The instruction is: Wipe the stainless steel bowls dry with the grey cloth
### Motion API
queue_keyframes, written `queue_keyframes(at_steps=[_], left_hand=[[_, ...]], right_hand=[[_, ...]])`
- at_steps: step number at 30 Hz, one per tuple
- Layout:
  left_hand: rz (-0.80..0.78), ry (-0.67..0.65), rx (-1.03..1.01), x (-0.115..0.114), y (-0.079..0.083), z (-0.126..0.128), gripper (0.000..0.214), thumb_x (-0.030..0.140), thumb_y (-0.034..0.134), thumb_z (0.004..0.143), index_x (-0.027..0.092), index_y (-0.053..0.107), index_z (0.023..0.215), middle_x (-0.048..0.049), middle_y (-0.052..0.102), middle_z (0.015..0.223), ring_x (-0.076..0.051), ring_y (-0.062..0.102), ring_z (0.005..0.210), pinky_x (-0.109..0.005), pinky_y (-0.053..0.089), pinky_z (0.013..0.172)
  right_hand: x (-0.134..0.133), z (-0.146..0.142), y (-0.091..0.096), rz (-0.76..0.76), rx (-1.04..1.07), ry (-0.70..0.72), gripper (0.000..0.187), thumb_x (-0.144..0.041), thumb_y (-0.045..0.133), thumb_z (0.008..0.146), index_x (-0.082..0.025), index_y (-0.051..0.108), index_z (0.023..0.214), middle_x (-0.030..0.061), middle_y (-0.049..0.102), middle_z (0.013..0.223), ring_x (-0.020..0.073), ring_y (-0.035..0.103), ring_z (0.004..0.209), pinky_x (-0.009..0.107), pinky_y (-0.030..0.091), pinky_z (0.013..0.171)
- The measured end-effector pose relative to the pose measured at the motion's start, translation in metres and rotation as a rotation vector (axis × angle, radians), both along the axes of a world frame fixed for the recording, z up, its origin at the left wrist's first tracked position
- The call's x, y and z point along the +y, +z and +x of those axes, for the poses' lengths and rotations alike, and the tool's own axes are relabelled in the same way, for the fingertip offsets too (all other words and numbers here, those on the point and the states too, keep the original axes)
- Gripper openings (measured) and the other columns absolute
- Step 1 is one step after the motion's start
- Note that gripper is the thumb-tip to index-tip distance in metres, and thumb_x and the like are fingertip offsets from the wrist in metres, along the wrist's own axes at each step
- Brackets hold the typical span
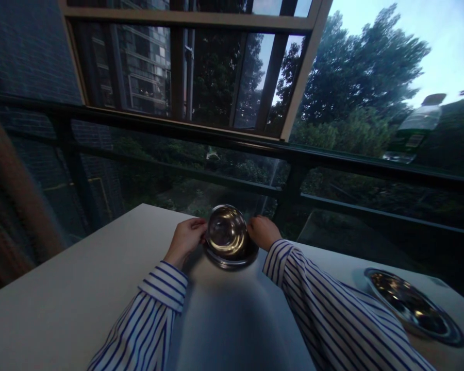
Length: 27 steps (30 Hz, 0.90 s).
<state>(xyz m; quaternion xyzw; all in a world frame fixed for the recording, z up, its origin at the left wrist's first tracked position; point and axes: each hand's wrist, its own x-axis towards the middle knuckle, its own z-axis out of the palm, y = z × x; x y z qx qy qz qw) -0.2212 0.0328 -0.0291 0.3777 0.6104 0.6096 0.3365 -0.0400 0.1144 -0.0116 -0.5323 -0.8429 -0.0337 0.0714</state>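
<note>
At twelve o'clock, the left hand (186, 237) pinches the tilted upper bowl (227, 230) at nine; the right hand's (263, 232) curled hold at three is unclear. Seemingly, positioning over the lower bowl (232, 265) calls for steadiness.

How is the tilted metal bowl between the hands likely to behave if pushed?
The tilted metal bowl is probably stiff: its rim shows an even curve. Its smooth, mirror-like inside suggests a slippery surface. Tilted steeply over the lower metal bowl, it may well tip or slide if pushed unsupported.
</note>
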Motion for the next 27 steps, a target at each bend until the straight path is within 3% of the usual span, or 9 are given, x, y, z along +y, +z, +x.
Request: queue_keyframes(at_steps=[5,8,14,22,27], left_hand=[[0.093,0.002,-0.113,0.001,0.002,-0.001,0.020,0.019,0.062,0.069,0.012,0.062,0.087,0.0007,0.063,0.064,-0.008,0.054,0.049,-0.023,0.047,0.054],[0.104,-0.004,-0.191,0.000,0.004,-0.001,0.018,0.015,0.061,0.070,0.013,0.060,0.087,0.0015,0.062,0.064,-0.007,0.056,0.049,-0.021,0.048,0.055],[0.080,-0.107,-0.327,-0.002,0.011,0.007,0.013,0.009,0.062,0.070,0.012,0.059,0.083,-0.0006,0.064,0.066,-0.007,0.059,0.051,-0.020,0.050,0.054],[0.031,-0.308,-0.389,-0.019,0.031,0.043,0.007,0.010,0.058,0.074,0.014,0.059,0.080,-0.0027,0.066,0.066,-0.011,0.063,0.056,-0.020,0.051,0.053],[-0.081,-0.419,-0.378,-0.028,0.026,0.077,0.002,0.012,0.056,0.077,0.014,0.058,0.077,-0.0022,0.066,0.062,-0.010,0.062,0.051,-0.019,0.050,0.048]], right_hand=[[0.003,0.007,0.002,-0.037,0.202,0.020,0.024,-0.032,0.049,0.089,-0.014,0.057,0.102,0.0063,0.059,0.103,0.0175,0.058,0.091,0.038,0.047,0.079],[0.003,0.014,0.008,-0.051,0.367,0.069,0.026,-0.025,0.039,0.092,-0.015,0.061,0.099,0.0063,0.064,0.097,0.0165,0.059,0.090,0.031,0.045,0.078],[0.000,0.038,0.024,-0.078,0.662,0.160,0.033,-0.022,0.037,0.087,-0.013,0.063,0.104,0.0054,0.067,0.093,0.0151,0.059,0.086,0.022,0.043,0.073],[-0.032,0.090,0.043,-0.191,0.841,0.128,0.034,-0.029,0.041,0.083,-0.010,0.067,0.096,0.0032,0.062,0.069,0.0122,0.055,0.062,0.021,0.043,0.055],[-0.054,0.130,0.038,-0.246,0.856,0.050,0.032,-0.027,0.042,0.082,-0.010,0.068,0.089,0.0007,0.056,0.059,0.0092,0.048,0.051,0.020,0.039,0.049]])
